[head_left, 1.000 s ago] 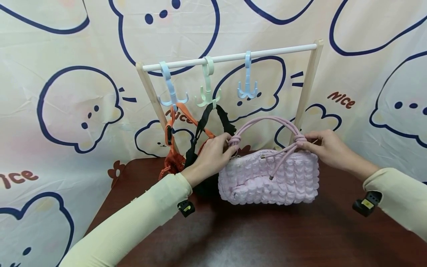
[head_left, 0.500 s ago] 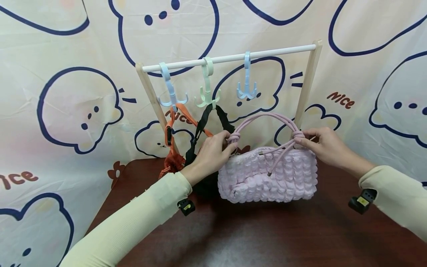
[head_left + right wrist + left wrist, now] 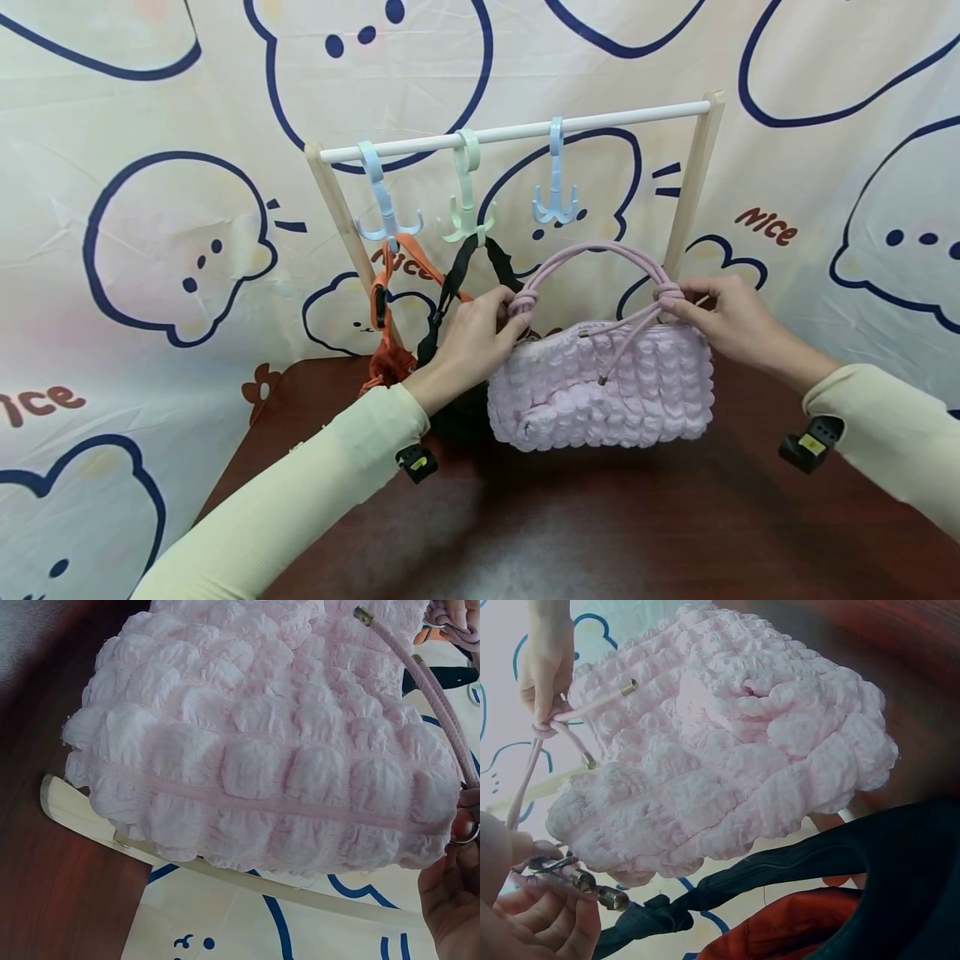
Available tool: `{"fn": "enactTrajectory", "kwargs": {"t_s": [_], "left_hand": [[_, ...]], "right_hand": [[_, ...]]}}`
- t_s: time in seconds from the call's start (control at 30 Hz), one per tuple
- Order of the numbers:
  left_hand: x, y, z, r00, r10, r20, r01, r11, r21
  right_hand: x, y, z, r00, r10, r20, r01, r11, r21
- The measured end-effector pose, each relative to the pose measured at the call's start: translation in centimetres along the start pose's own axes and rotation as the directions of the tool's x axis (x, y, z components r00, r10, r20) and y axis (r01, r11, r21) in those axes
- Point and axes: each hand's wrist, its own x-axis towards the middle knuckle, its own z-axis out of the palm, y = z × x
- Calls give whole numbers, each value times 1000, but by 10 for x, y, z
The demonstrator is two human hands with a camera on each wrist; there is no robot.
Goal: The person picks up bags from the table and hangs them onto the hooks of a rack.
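A pale pink puffy handbag [image 3: 600,392] hangs in front of the rack, tilted slightly, its right side higher. My left hand [image 3: 474,337] pinches the knotted left end of its pink cord handle [image 3: 611,247]. The knot at the right end is pinched by my right hand [image 3: 731,321]. Between them the handle arches upward, below the right light blue hook [image 3: 556,179], which carries nothing. In the left wrist view, gold-tipped cord ends [image 3: 611,898] stick out beside the left fingers. The right wrist view shows the bag's quilted side [image 3: 255,769] and a metal ring at the right hand.
A white bar [image 3: 517,131] on wooden posts spans the back. An orange bag [image 3: 392,362] hangs from the left blue hook [image 3: 386,200]. A black bag's strap [image 3: 452,283] hangs from the green hook [image 3: 466,192], partly behind my left hand. Below is a dark brown table [image 3: 600,533].
Both hands have raised the pink handbag a little, and its handle arch now stands higher. The right hand has also shifted slightly left. The hooks and other bags stay put.
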Motion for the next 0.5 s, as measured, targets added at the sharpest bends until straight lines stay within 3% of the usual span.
{"fn": "enactTrajectory", "kwargs": {"t_s": [0.27, 0.5], "left_hand": [[0, 2, -4, 1000, 22, -18, -21, 999, 26], [4, 4, -7, 999, 33, -42, -32, 999, 25]], "right_hand": [[5, -4, -1, 999, -25, -25, 25, 1000, -5], [8, -9, -2, 998, 23, -50, -23, 1000, 10]]}}
